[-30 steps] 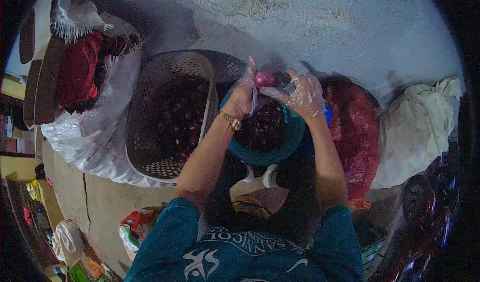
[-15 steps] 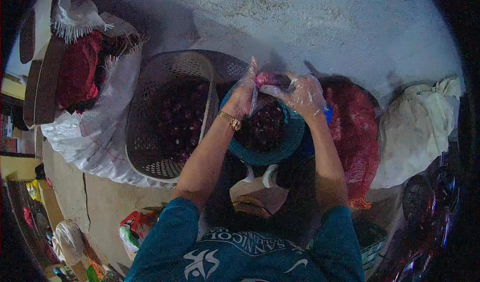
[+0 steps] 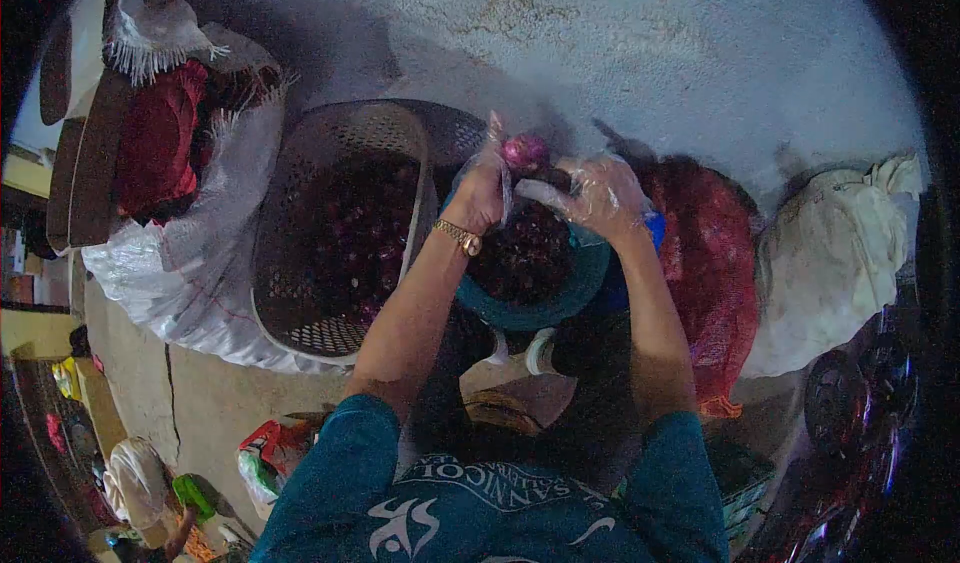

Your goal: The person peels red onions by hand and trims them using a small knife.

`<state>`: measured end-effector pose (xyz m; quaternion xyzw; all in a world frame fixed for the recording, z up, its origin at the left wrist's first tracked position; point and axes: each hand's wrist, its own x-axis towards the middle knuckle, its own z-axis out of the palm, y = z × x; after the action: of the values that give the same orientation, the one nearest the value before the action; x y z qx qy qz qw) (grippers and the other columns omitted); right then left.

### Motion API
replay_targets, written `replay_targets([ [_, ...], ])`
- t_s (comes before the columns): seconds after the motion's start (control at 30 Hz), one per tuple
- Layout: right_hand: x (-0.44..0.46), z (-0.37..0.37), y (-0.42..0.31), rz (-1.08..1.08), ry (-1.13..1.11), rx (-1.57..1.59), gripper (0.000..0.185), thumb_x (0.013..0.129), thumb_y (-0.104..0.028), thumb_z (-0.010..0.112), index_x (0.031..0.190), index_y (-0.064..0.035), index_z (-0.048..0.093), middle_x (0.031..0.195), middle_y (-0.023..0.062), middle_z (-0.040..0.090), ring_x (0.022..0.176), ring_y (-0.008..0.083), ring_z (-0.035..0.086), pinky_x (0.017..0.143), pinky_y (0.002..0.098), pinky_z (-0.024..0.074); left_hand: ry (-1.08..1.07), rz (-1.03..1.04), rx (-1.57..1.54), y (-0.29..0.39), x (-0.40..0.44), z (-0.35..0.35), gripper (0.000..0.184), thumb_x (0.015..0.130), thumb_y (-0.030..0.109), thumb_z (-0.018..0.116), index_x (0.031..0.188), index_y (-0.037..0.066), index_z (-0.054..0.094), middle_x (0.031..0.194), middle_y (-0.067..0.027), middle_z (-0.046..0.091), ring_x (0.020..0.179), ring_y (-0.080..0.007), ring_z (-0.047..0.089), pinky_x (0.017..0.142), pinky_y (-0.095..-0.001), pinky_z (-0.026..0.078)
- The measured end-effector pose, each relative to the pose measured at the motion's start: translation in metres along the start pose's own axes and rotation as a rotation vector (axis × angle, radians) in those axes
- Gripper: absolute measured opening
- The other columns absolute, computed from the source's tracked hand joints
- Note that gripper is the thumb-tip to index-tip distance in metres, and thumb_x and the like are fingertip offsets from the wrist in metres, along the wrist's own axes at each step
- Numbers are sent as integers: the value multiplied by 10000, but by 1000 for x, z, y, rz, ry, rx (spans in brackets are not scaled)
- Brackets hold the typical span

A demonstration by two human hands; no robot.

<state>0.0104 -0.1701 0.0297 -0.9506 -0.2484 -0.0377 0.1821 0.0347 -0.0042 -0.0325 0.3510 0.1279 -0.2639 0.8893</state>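
Above the round teal basin [image 3: 535,315], near its wall-side edge, we have a purple onion [image 3: 525,152] at the fingers of our left hand [image 3: 480,188], which grasps it. Our right hand [image 3: 603,191] is just beside, thumb stretched toward the left; we cannot tell whether it grips the small dark shape near its fingers. Both hands wear thin clear plastic, and a gold watch [image 3: 460,238] circles our left wrist. Below them, the basin holds dark onions. Farther out, a holed basket [image 3: 272,298] with more onions lies left, a red net sack [image 3: 712,283] right, then a whitish sack [image 3: 832,273].
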Motion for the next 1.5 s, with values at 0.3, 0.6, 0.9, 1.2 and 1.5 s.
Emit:
replay_targets([
  [0.3, -6, 20, 17, 16, 44, 29, 424, 725, -455, 680, 904, -71, 679, 826, 156, 655, 822, 341, 626, 731, 437, 480, 119, 128, -150, 9, 5, -12, 700, 879, 643, 357, 1137, 8, 498, 981, -151, 600, 869, -322, 604, 821, -476, 513],
  [0.6, -7, 8, 11, 128, 80, -37, 589, 634, -529, 742, 974, -52, 681, 924, 168, 665, 887, 353, 620, 811, 442, 471, 87, 212, -158, 10, 11, -19, 325, 952, 264, 464, 1090, -21, 534, 1041, -155, 597, 926, -256, 605, 839, -420, 524],
  [0.9, -9, 29, 29, 117, 278, -47, 715, 607, -635, 710, 1051, -77, 649, 928, 160, 664, 897, 340, 620, 805, 473, 470, -25, 90, -97, 3, -6, 1, 264, 929, 225, 509, 1087, 25, 574, 1030, -104, 626, 882, -209, 626, 804, -334, 534],
  [1.2, -7, 10, 14, 155, 211, 18, 758, 560, -665, 721, 1046, -88, 653, 921, 173, 662, 916, 348, 618, 821, 465, 464, -61, 57, 18, 1, -1, -1, 237, 913, 201, 532, 1066, 33, 599, 1012, -103, 650, 898, -211, 641, 828, -350, 530],
  [1.5, -7, 19, 22, 173, 162, -78, 803, 577, -705, 680, 1089, -88, 645, 1041, 175, 646, 983, 352, 602, 879, 461, 446, -90, 82, 58, 3, -3, -3, 264, 902, 201, 561, 1104, 32, 584, 1028, -92, 627, 835, -206, 626, 753, -347, 547],
])
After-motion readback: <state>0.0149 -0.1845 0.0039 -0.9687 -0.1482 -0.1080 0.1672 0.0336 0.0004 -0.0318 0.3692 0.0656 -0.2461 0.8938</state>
